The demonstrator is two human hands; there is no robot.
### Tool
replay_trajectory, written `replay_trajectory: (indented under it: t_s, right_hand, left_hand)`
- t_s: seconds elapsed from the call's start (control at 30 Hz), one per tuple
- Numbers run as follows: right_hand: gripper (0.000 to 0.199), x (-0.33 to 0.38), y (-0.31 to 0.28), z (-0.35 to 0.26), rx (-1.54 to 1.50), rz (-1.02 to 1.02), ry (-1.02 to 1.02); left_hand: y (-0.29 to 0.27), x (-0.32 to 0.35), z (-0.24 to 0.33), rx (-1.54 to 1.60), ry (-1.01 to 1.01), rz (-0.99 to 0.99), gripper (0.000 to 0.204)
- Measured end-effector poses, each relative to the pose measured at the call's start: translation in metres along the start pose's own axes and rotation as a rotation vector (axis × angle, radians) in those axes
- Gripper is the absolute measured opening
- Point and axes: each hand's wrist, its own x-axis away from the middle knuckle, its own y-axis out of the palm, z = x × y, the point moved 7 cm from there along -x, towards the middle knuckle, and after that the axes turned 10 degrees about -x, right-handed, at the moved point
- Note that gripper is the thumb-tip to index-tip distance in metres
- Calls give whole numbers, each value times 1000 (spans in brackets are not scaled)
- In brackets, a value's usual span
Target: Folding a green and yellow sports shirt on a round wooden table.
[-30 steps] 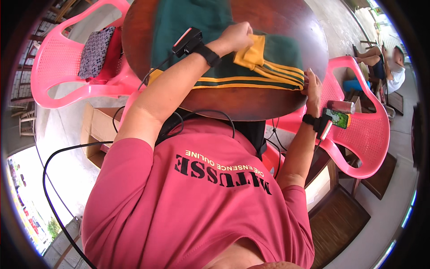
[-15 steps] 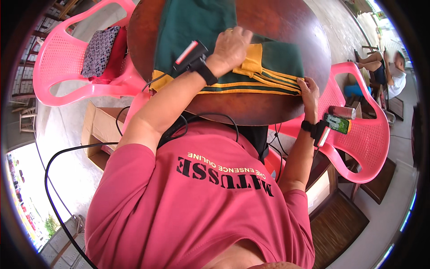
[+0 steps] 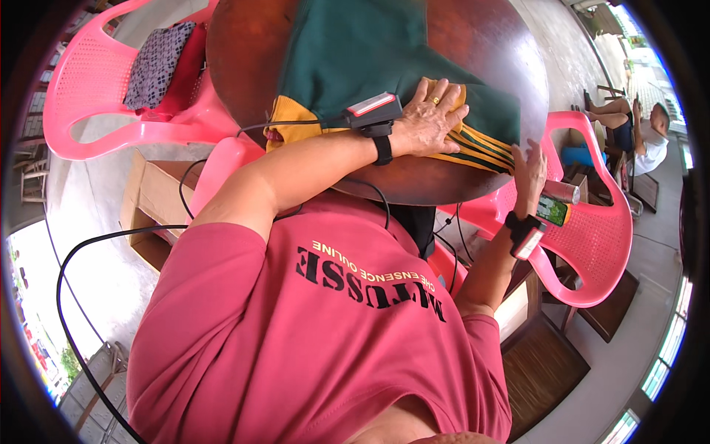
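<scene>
A dark green garment with yellow trim and yellow stripes lies on the round brown table. A striped, sleeve-like part of it is folded over to the right, with a yellow cuff under my left fingers. My left hand rests flat there, fingers spread, a ring on one of them. At the right end of the striped part, my right hand touches the garment's edge with its fingers stretched out and apart. Both wrists carry a strapped black device. Part of the garment runs out of view at the top.
A pink chair at the left bears folded patterned and red cloth. On the right pink chair are a phone and a metallic can-shaped thing. Black cables cross from the left. A seated person is far right.
My left hand has shifted right and nearer, going from bent fingers to a flat, spread hand on the garment. My right fingers have loosened from the edge and straightened.
</scene>
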Motion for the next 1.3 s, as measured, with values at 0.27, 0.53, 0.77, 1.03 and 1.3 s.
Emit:
replay_trajectory:
  t_s: [0.27, 0.53, 0.77, 1.03, 1.3]
  right_hand:
    - [47, 8, 39, -57, 91, -10, -98]
    - [54, 8, 44, -28, 52, -125, 105]
    - [58, 9, 46, -21, 53, -57, 7]
    - [60, 10, 42, -28, 31, -101, 80]
    - [53, 14, 36, -51, 105, -61, -56]
  left_hand:
    - [5, -8, 11, 25, 6, -22, 75]
    - [3, -16, 2, 134, -3, 7, 65]
    - [-7, -54, -39, -76, -147, -20, 48]
    - [-1, -66, -39, 172, -221, -146, 30]
    - [-10, -60, -51, 346, -206, -133, 30]
